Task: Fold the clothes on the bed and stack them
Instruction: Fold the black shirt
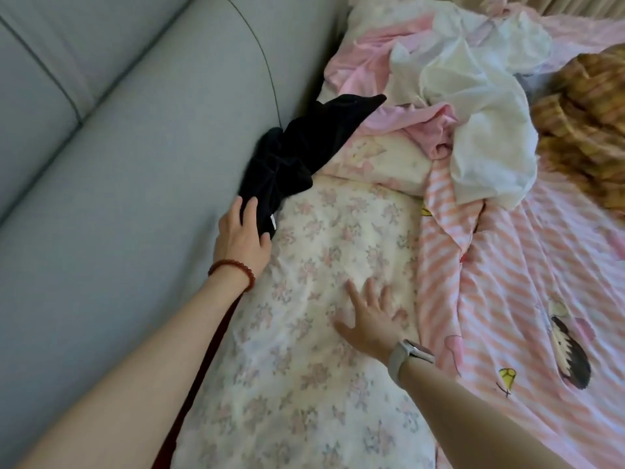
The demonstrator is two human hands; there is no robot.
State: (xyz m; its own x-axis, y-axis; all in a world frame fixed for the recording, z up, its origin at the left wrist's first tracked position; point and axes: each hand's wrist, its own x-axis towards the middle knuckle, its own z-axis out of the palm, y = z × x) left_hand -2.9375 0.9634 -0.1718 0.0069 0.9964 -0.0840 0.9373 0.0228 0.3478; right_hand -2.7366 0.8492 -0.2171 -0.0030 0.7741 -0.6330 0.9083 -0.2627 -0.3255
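Clothes on the bed (527,265) were all unfolded at this moment; I saw no stack anywhere in view. Black garment (304,147) lay crumpled at the far left, against the grey padded headboard (118,130) and partly on the floral pillow (321,282). My left hand (241,235) was on its near end: thumb lying over the cloth, the other fingers tucked along the far side of it, so I logged it as gripping the garment, though the fingertips themselves were hidden. A small white label showed just beside the thumb.

My right hand (368,316) lay flat on the floral pillow, fingers spread apart and straight, holding nothing; it appeared to be bracing.

Further off to the right, a white garment (480,106) was heaped loosely over a pink garment (429,126), both rumpled and touching. At the far right edge sat a brown-orange checked cloth (588,113), blurred; I could not tell whether it was clothing or bedding.

Judgement on progress: at the very start. Nothing folded, nothing stacked. The black piece was the first in hand and needed drawing out onto open bed and spreading flat. At least the white and pink pieces remained after it, possibly the checked one too.
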